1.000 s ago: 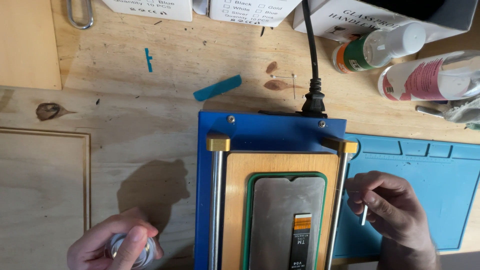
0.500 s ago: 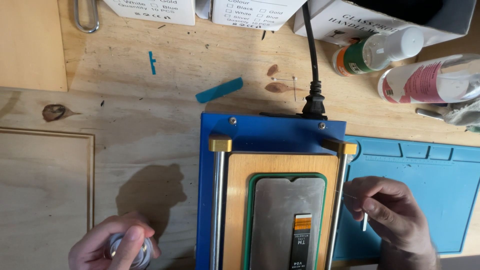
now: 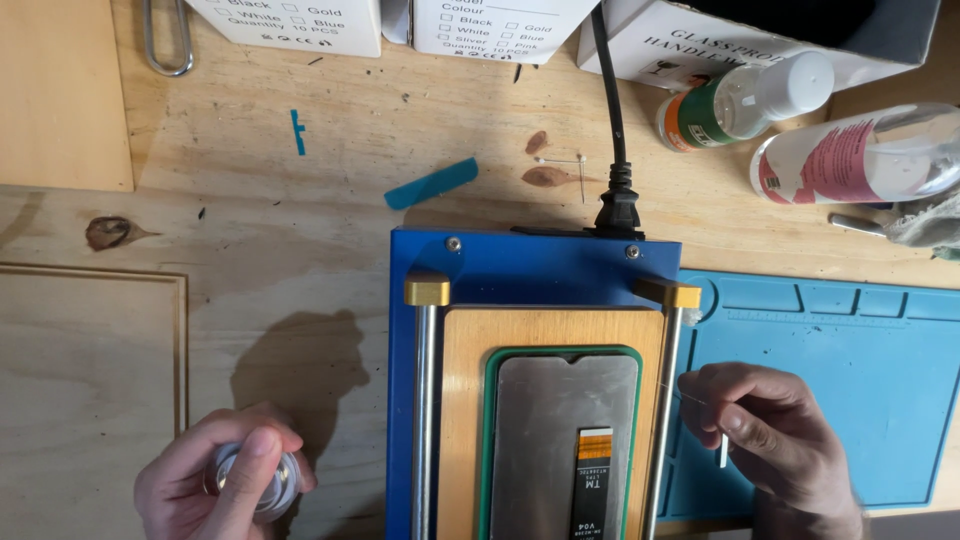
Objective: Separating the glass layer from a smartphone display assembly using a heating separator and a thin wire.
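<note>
Bright, sharp, soft left-cast shadows

A phone repair workshop is shown. This is indicated by a blue heating machine (image 3: pixel 530 270) on a wooden bench (image 3: pixel 300 220), a blue silicone work mat (image 3: pixel 850 380) and solvent bottles (image 3: pixel 745 100).

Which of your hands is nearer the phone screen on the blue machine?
Right. The right hand sits just past the right rail, beside the phone screen, pinching a small white piece. The left hand is farther off on the wooden table, holding a small round spool.
</note>
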